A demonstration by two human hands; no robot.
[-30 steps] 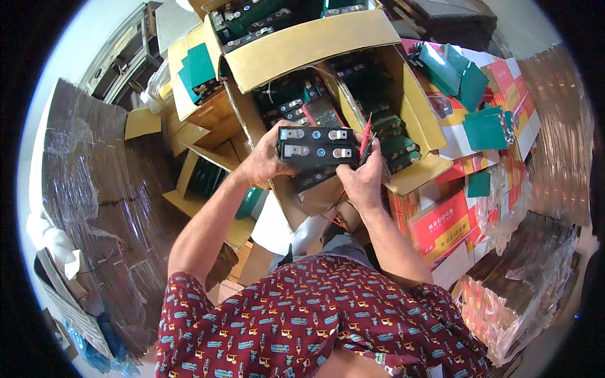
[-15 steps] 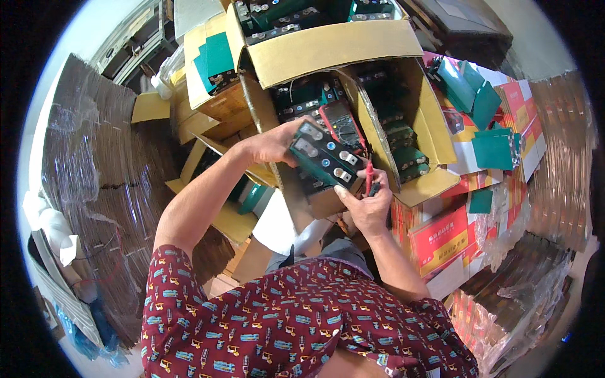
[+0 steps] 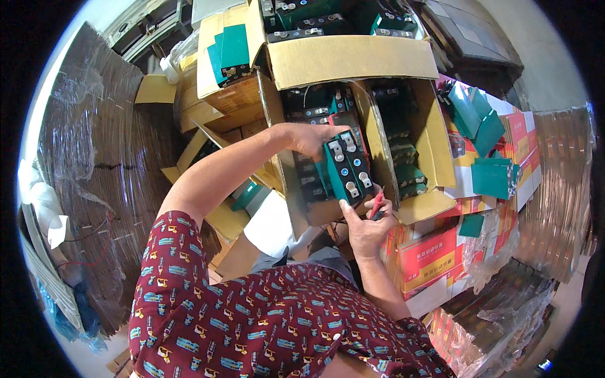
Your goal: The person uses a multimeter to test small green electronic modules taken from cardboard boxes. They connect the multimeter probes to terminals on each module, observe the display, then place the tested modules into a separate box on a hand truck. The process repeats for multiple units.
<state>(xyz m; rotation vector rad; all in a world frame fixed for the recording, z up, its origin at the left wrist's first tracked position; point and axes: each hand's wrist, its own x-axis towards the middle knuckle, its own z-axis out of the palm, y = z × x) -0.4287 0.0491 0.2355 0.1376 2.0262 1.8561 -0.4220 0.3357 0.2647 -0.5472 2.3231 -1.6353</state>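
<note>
A pair of green battery cells (image 3: 348, 167), black on top with metal terminals, is held tilted over an open carton (image 3: 354, 62). My left hand (image 3: 309, 140) is closed round their far end. My right hand (image 3: 367, 232) has its thumb against the near corner, fingers curled round the near end. A red test probe (image 3: 377, 205) and a black test probe (image 3: 378, 215) also stick out of my right hand. Behind the cells a red-edged multimeter (image 3: 345, 120) lies on other cells in the carton, partly hidden by my left hand.
Past a cardboard divider, more cells (image 3: 409, 173) line the carton's right side. Loose green cells (image 3: 491, 177) lie on red and white boxes (image 3: 435, 255) at right. Another pair of cells (image 3: 235, 47) sits on a carton at left. Stacked flat cardboard (image 3: 94, 176) stands at far left.
The cells have turned, their terminal side now facing me more, and both hands moved with them. My left hand now covers part of the multimeter. The whole view has shifted slightly.
</note>
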